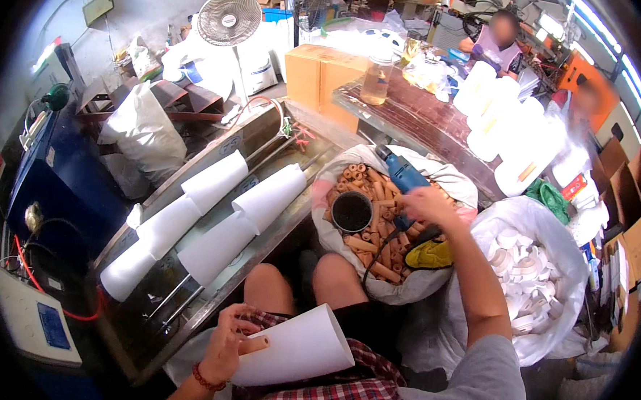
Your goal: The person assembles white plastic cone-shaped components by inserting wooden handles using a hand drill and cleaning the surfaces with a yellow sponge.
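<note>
Across my lap lies a white tapered cylinder [302,351], its wide end facing right. My left hand [225,340] is at its narrow end, fingers closed around a short tan wooden-looking handle piece [256,345] against its side. Out to the right, my right hand [430,206] is closed at the grip of a blue power drill [403,169]. The drill rests over an open white sack [319,232] filled with tan handle pieces [383,250]. Also in the sack are a round dark-filled container [352,212] and a yellow-and-black glove-like item [429,255].
Left of my knees, a metal trough [225,289] holds white tapered cylinders [209,252] on rods. A clear bag [551,234] of white curved pieces stands right. Beyond are a wooden table [426,122], stacked white containers [523,138], a cardboard box [320,77], a fan [229,18] and a person [499,46].
</note>
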`<action>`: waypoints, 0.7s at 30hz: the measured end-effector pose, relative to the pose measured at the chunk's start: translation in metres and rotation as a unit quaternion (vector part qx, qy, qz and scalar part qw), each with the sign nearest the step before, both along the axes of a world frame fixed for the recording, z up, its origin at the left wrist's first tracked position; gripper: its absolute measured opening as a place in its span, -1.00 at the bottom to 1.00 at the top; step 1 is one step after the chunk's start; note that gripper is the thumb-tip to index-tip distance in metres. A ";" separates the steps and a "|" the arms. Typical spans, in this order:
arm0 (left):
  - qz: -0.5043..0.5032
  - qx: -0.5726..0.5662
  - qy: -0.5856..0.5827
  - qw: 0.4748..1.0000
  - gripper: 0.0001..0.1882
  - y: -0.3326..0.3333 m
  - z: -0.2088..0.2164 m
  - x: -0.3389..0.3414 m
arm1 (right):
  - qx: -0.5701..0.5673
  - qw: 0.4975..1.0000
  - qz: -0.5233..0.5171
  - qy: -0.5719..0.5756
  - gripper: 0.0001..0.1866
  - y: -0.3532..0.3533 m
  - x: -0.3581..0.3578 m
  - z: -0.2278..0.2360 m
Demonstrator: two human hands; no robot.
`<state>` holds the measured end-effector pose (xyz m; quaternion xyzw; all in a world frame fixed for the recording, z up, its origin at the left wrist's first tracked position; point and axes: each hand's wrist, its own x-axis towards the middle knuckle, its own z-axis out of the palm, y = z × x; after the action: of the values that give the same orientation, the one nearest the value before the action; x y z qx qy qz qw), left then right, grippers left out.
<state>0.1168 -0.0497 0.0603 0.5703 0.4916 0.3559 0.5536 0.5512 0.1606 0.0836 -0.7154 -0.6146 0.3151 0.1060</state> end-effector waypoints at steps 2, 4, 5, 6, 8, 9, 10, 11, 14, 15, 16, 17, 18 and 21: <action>0.029 0.037 -0.032 0.998 -0.22 0.003 -0.003 0.007 | 0.109 0.970 0.211 0.042 -0.69 -0.026 -0.072 0.024; 0.034 0.038 -0.023 0.998 -0.13 0.007 -0.005 0.010 | 0.053 0.911 0.393 0.111 -0.55 -0.062 -0.151 0.030; 0.048 0.034 -0.036 0.998 -0.13 0.008 -0.010 0.008 | 0.055 0.860 0.493 0.120 -0.50 -0.082 -0.186 0.034; 0.073 0.028 -0.041 0.996 -0.13 0.007 -0.012 0.002 | 0.001 0.823 0.567 -0.021 -0.52 -0.104 -0.223 0.080; 0.106 -0.021 -0.057 0.992 -0.14 0.011 0.003 0.006 | 0.065 0.768 0.627 0.112 -0.55 -0.126 -0.262 -0.004; 0.131 -0.034 -0.075 0.988 -0.15 0.011 0.003 0.005 | 0.101 0.728 0.668 0.116 -0.55 -0.131 -0.281 -0.030; 0.158 -0.045 -0.096 0.982 -0.16 0.011 0.002 0.004 | 0.079 0.736 0.666 0.096 -0.56 -0.130 -0.289 -0.027; 0.187 -0.038 -0.089 0.978 -0.19 0.011 0.007 0.002 | 0.057 0.745 0.661 0.076 -0.57 -0.129 -0.294 -0.024; 0.367 0.061 -0.035 0.928 -0.25 0.019 0.018 -0.027 | 0.113 0.761 0.635 0.070 -0.61 -0.100 -0.278 -0.034; 0.404 0.093 -0.044 0.909 -0.27 0.021 0.015 -0.047 | 0.148 0.766 0.621 0.075 -0.63 -0.082 -0.258 -0.032; 0.453 0.123 -0.051 0.881 -0.30 0.015 0.006 -0.075 | 0.057 0.822 0.558 0.095 -0.66 -0.074 -0.231 0.027; 0.486 0.111 -0.077 0.863 -0.30 0.015 0.001 -0.090 | 0.212 0.811 0.502 0.212 -0.64 -0.048 -0.194 -0.002; 0.537 0.095 -0.091 0.834 -0.31 0.005 -0.009 -0.110 | 0.172 0.868 0.433 0.171 -0.64 -0.036 -0.168 0.034; 0.561 -0.011 -0.179 0.808 -0.28 -0.039 -0.058 -0.162 | 0.221 0.955 0.135 -0.143 -0.72 0.043 -0.065 0.029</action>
<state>-0.0448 -0.0882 0.0020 0.1151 0.6218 0.6954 0.3415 0.4858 0.2038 0.1125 -0.6217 -0.7687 0.0775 0.1291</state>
